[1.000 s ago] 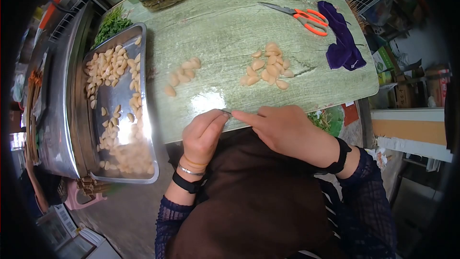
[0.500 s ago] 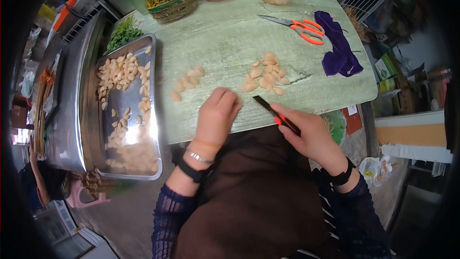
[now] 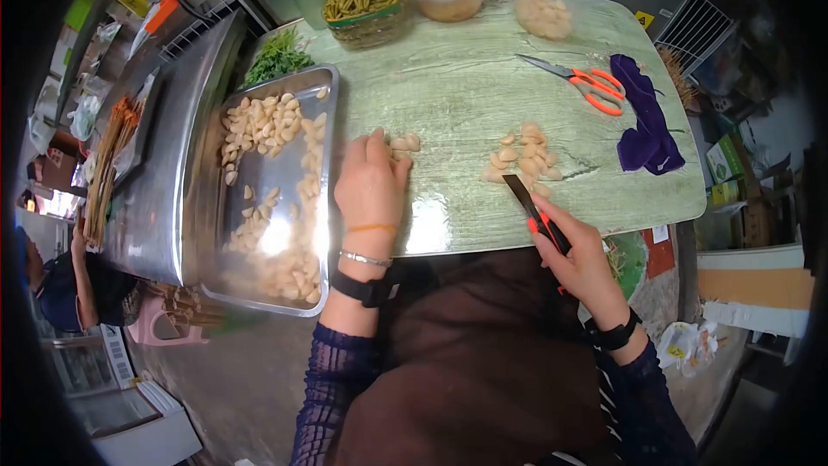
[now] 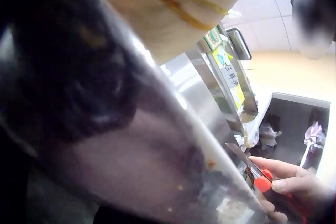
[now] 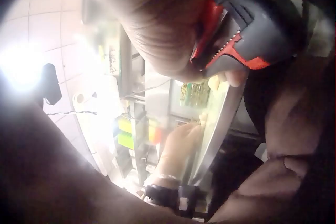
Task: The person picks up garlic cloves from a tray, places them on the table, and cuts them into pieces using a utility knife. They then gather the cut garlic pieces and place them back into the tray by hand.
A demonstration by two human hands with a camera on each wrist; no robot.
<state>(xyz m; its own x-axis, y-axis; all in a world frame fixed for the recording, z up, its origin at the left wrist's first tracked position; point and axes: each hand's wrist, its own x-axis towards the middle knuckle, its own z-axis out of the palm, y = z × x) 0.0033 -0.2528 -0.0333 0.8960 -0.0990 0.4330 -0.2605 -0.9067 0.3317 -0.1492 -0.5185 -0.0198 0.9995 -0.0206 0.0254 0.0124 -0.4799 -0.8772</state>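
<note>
In the head view, my left hand (image 3: 371, 185) reaches over the tabletop at a small group of peeled garlic cloves (image 3: 404, 144), partly covering them. Its fingers point forward, thumb apart from them. My right hand (image 3: 582, 263) grips a utility knife (image 3: 545, 229) with a black and red handle. The dark blade points away from me, its tip close to a larger pile of garlic cloves (image 3: 526, 151). The right wrist view shows the knife's handle (image 5: 257, 24) close up in the palm. In the left wrist view, the right hand (image 4: 294, 179) appears beyond the table edge.
A metal tray (image 3: 332, 164) of garlic cloves stands at the left. Orange-handled scissors (image 3: 595, 91) and a purple cloth (image 3: 642, 121) lie at the right. Along the back are a container of cut green beans (image 3: 366, 13), a bag-covered tub (image 3: 448, 0) and a clear tub (image 3: 556, 0).
My hands were together at the table's front edge, then parted. The left hand has moved left to the small clove group; the right stays right with the knife. The view has shifted.
</note>
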